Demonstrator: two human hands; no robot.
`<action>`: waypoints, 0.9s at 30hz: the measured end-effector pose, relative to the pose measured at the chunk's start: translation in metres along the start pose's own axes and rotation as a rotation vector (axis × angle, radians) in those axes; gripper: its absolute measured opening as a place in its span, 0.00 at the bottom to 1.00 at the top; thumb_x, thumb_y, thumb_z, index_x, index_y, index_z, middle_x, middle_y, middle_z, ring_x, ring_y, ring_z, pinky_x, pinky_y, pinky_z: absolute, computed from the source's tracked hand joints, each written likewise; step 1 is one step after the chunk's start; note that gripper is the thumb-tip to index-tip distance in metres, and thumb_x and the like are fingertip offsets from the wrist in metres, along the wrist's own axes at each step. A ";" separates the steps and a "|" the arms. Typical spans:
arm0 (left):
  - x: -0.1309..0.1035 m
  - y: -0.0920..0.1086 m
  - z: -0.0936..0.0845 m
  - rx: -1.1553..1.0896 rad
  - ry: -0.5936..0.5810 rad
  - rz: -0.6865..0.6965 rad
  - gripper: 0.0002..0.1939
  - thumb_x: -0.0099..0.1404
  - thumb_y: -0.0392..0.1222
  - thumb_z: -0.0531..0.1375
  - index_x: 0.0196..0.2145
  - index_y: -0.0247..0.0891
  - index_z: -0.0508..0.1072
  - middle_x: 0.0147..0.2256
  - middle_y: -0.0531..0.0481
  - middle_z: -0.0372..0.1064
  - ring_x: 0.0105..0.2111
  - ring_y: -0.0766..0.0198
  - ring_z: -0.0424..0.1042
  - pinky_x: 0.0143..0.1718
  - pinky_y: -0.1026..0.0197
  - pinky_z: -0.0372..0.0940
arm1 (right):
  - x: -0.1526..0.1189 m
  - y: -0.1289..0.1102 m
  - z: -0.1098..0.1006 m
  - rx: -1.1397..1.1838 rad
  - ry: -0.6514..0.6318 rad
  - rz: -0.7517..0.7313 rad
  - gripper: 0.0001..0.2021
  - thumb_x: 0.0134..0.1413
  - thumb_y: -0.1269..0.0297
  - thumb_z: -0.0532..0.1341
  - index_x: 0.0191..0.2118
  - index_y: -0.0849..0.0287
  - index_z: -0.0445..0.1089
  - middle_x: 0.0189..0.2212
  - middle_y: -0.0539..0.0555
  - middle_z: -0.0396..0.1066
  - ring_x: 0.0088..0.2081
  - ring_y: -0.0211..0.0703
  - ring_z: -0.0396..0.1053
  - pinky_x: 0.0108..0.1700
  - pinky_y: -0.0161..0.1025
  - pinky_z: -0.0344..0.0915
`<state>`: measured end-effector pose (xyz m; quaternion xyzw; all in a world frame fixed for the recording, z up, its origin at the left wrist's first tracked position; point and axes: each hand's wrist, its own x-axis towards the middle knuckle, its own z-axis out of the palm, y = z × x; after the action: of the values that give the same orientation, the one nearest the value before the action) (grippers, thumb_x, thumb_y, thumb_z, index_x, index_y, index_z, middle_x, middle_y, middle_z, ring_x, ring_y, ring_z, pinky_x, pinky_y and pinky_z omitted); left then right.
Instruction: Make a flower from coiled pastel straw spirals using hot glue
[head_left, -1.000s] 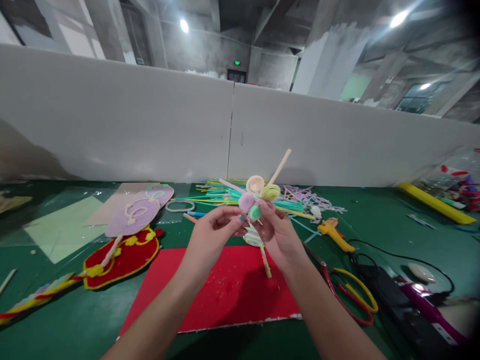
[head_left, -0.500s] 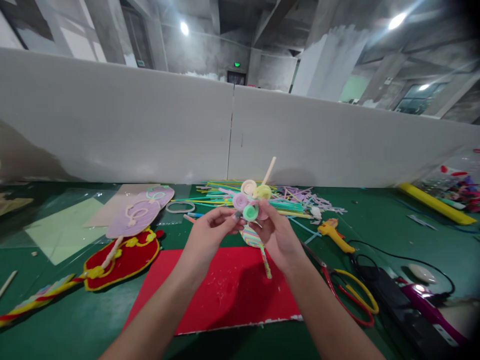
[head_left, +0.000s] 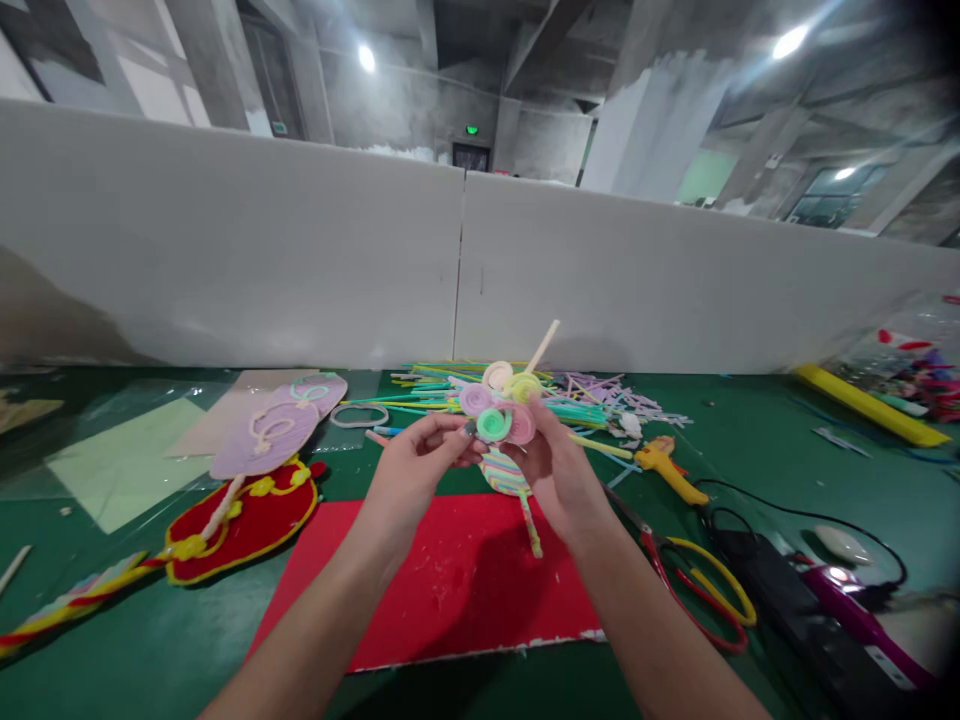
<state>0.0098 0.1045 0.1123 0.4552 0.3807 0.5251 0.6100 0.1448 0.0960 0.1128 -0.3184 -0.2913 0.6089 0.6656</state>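
Observation:
Both hands are raised over the table around a flower of coiled pastel pipe cleaners (head_left: 493,425), its round coils cream, yellow, lilac, green and pink. A short pale stem (head_left: 544,346) sticks up from its yellow coil. My right hand (head_left: 561,482) grips the flower by the pink and yellow side, fingers partly hidden behind it. Pinched at the green coil's left edge is my left hand (head_left: 420,472); some of its fingertips are hidden. Beneath the hands, a striped pastel disc (head_left: 504,474) with a twisted handle lies partly on a red board (head_left: 435,600).
Pipe cleaners (head_left: 435,385) lie heaped behind the hands. A yellow glue gun (head_left: 667,470), scissors (head_left: 697,590) and a black power strip (head_left: 787,610) are to the right. A red fan-shaped piece (head_left: 247,525) and a lilac one (head_left: 266,440) lie left. A white partition (head_left: 300,250) stands behind.
The flower has turned slightly and shifted a little left at its lower coils, so more of the pink coil shows. Both hands keep nearly the same position.

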 end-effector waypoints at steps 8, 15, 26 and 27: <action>-0.002 0.003 0.002 0.031 0.031 0.037 0.10 0.49 0.41 0.64 0.28 0.34 0.71 0.22 0.53 0.72 0.25 0.68 0.71 0.32 0.65 0.65 | 0.000 0.002 -0.001 -0.115 0.025 -0.044 0.11 0.34 0.63 0.70 0.29 0.59 0.75 0.27 0.49 0.75 0.29 0.36 0.70 0.36 0.34 0.65; -0.001 -0.004 0.002 0.138 -0.104 0.022 0.08 0.53 0.43 0.60 0.29 0.35 0.69 0.23 0.51 0.73 0.26 0.65 0.72 0.32 0.63 0.64 | 0.000 0.000 0.000 -0.113 0.023 -0.089 0.07 0.34 0.66 0.69 0.25 0.61 0.74 0.24 0.49 0.74 0.28 0.35 0.69 0.34 0.34 0.65; -0.004 -0.002 0.008 0.121 -0.060 0.054 0.12 0.54 0.45 0.59 0.34 0.35 0.74 0.33 0.48 0.74 0.34 0.60 0.72 0.40 0.58 0.65 | 0.002 0.004 -0.002 -0.131 0.028 -0.098 0.10 0.35 0.66 0.69 0.30 0.59 0.76 0.27 0.51 0.75 0.31 0.39 0.70 0.38 0.38 0.66; -0.004 -0.002 0.008 0.106 -0.050 0.048 0.14 0.55 0.46 0.59 0.35 0.35 0.74 0.34 0.47 0.75 0.35 0.59 0.72 0.41 0.58 0.65 | 0.001 0.005 -0.002 -0.133 0.021 -0.093 0.10 0.36 0.67 0.69 0.31 0.59 0.76 0.28 0.50 0.75 0.32 0.39 0.70 0.39 0.37 0.66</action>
<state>0.0174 0.0988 0.1129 0.5090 0.3815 0.5070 0.5817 0.1433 0.0974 0.1077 -0.3545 -0.3386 0.5530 0.6737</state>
